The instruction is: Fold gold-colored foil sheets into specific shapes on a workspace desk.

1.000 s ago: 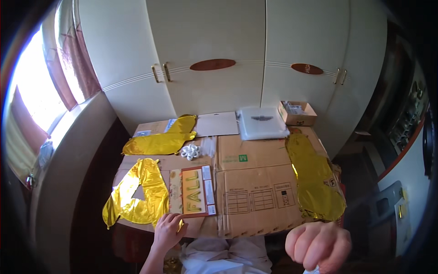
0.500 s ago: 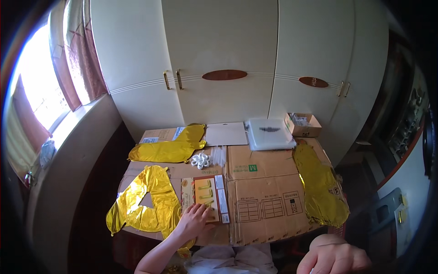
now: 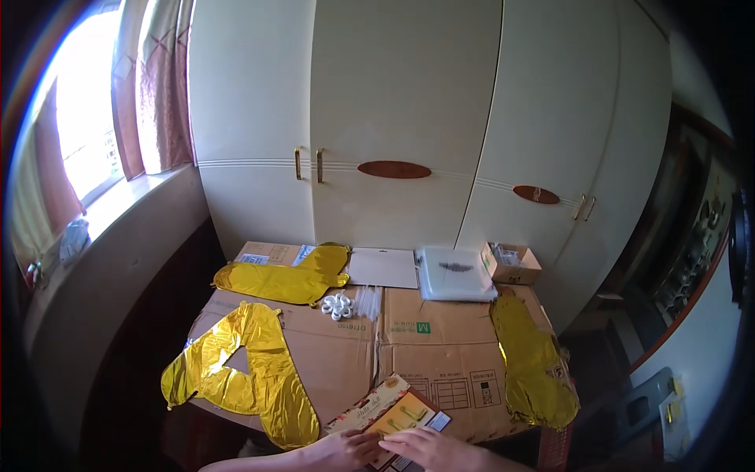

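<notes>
A: What is the largest surface in the frame centre?

B: The desk, covered with flattened cardboard sheets. That gives a flat base on which deflated items lie without creasing.

A: What lies on it?

B: In descending size: a gold foil letter balloon at lower left, spread flat; a long gold foil balloon at right, lying along the desk edge; a third gold foil balloon at upper left. Behind them, a white lidded container, a white sheet, and a small open carton at the back edge. A white flower-shaped clip cluster sits just beside a bundle of clear sticks.

A: Where is the handled item?

B: The printed packaging card lies at the bottom centre, tilted, at the near desk edge, within reach of both hands.

A: Hand pose?

B: The left hand and right hand enter from the lower edge, palms down, fingers laid flat. Each grip is spread, pressing on the card's near end, not pinching it. The hands are touching or nearly so.
</notes>
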`<state>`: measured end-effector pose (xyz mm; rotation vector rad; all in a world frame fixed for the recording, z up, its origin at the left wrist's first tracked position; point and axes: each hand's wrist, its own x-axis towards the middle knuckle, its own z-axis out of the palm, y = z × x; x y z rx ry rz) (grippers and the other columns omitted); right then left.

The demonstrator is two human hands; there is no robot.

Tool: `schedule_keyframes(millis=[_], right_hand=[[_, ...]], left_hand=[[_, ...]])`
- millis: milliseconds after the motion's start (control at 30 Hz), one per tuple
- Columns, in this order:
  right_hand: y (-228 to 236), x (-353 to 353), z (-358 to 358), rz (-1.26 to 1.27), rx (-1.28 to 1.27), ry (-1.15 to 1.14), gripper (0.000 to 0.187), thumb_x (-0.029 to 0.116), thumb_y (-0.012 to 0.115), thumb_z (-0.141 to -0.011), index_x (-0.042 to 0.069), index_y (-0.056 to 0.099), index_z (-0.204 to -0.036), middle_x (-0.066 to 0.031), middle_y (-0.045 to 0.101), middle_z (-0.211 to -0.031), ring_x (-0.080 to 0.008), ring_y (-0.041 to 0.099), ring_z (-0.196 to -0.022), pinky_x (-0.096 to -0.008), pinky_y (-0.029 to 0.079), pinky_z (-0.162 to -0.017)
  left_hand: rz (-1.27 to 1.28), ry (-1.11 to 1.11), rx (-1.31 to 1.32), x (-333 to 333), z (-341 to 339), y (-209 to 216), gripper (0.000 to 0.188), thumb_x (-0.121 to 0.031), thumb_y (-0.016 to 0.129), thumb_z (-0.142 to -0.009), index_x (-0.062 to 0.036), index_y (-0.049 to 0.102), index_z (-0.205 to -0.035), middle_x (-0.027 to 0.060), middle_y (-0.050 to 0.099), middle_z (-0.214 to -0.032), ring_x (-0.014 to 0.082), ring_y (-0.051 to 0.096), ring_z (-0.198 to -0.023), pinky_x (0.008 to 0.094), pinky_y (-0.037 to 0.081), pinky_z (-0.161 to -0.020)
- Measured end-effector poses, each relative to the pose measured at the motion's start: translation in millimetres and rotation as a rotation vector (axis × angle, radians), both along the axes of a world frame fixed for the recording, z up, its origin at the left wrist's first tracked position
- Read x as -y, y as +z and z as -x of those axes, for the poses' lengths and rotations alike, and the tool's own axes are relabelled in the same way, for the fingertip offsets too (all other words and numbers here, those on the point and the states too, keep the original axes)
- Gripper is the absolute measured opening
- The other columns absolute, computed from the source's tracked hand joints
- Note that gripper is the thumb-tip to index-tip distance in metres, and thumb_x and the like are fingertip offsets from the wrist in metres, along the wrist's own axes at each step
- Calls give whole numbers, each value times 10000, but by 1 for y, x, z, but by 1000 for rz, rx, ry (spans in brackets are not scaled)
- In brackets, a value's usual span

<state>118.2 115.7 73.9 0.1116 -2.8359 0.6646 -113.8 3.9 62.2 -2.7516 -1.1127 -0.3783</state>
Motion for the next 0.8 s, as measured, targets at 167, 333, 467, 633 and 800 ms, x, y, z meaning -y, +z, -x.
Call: schedule_keyframes(millis=[167, 333, 467, 633, 800], right_hand=[[18, 7, 7, -418, -296, -256, 313, 157, 643, -803, 91, 655, -1109, -9, 670, -983, -165, 617, -850, -314, 467, -777], [-11, -48, 8, 142, -501, -746, 182, 90, 618, -847, 76, 652, -1025, -31, 667, -903, -147, 632, -787, -341, 513, -634], [-17, -92, 18, 1561, -818, -980, 127, 113, 533, -934, -8, 564, -961, -88, 631, -908, -185, 648, -772, -301, 582, -595], [-52, -133, 25, 1930, -778, -934, 89, 29, 486, -909, -11, 541, -966, -123, 618, -912, -202, 647, -795, -320, 613, -713], [-52, -170, 61, 1863, -757, -968, 215, -23, 432, -881, -34, 541, -1066, -141, 629, -991, -243, 666, -860, -326, 612, -751]], left_hand=[[-70, 150, 146, 8, 14, 41, 262, -162, 623, -807, -92, 659, -1057, 84, 651, -1166, 226, 635, -1077, 348, 506, -905], [-387, 380, 322, -2, 2, 75, 348, -222, 686, -804, -140, 640, -1139, 57, 591, -1248, 266, 516, -1230, 460, 359, -1044], [-361, 403, 424, 6, 11, 71, 310, -219, 717, -757, -158, 669, -1057, 63, 607, -1194, 293, 529, -1207, 451, 383, -1013], [-241, 466, 523, 17, 20, 35, 272, -155, 741, -696, -143, 705, -965, 98, 595, -1211, 358, 508, -1212, 477, 436, -964], [-225, 563, 633, 32, 23, 22, 223, -100, 714, -691, -122, 717, -913, 115, 608, -1190, 384, 520, -1195, 470, 459, -947]])
